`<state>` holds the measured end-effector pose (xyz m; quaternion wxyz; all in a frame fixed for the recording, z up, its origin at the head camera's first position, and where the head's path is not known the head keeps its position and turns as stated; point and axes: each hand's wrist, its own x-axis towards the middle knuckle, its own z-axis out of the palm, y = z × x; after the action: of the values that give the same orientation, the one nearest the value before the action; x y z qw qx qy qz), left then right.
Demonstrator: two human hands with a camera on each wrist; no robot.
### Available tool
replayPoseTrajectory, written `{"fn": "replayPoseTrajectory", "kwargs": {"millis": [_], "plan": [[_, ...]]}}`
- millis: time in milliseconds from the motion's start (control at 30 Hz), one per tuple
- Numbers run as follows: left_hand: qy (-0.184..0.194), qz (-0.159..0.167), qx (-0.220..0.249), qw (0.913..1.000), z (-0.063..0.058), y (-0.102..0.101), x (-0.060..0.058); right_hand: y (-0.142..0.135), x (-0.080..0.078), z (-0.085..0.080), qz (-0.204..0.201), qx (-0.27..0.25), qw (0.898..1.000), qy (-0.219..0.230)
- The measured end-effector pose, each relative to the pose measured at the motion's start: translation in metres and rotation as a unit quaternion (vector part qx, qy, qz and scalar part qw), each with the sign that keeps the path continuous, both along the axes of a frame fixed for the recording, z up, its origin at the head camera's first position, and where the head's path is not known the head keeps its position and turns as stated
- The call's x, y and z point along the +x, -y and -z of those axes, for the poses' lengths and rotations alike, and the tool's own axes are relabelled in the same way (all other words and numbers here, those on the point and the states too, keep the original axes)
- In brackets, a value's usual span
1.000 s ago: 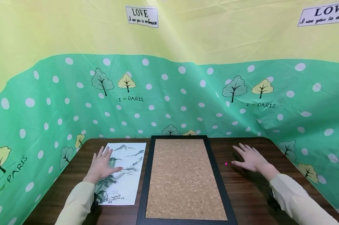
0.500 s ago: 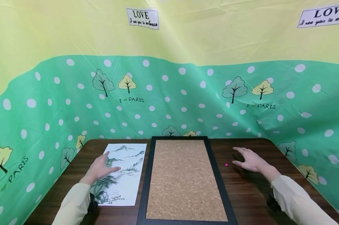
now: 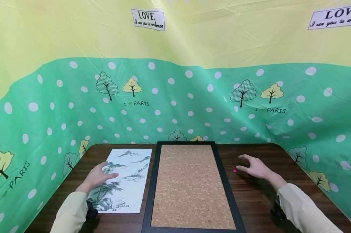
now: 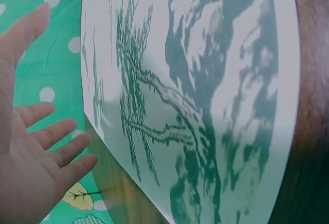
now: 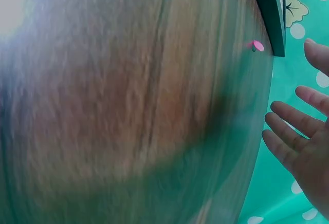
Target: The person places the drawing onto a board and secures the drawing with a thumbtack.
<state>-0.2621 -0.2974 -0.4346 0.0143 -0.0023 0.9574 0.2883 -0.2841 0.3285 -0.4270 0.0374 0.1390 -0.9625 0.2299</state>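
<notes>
Left hand (image 3: 95, 177): grip spread, over the landscape print (image 3: 132, 189)'s left edge | right hand (image 3: 257, 168): grip spread, near small pink item (image 3: 234, 171) | print: flat on desk (image 3: 257, 204), left of black-framed corkboard (image 3: 191, 187) | item: on desk, right of corkboard
</notes>
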Motion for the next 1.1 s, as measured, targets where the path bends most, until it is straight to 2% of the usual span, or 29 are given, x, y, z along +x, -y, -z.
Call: {"fn": "replayPoseTrajectory", "kwargs": {"millis": [200, 600, 933, 1100], "plan": [[0.007, -0.014, 0.002, 0.9999, 0.0, 0.008, 0.003, 0.007, -0.001, 0.004, 0.004, -0.038, 0.999, 0.031], [0.012, -0.036, -0.041, 0.9985, 0.006, 0.017, 0.004, 0.015, -0.001, 0.018, 0.003, -0.08, 0.995, 0.061], [0.043, -0.076, -0.021, 0.9959, 0.008, 0.011, 0.002, 0.022, -0.002, 0.019, 0.033, -0.076, 0.996, 0.046], [0.049, -0.082, -0.02, 0.9953, 0.008, 0.01, 0.0, 0.025, -0.003, 0.02, 0.038, -0.069, 0.996, 0.036]]}}
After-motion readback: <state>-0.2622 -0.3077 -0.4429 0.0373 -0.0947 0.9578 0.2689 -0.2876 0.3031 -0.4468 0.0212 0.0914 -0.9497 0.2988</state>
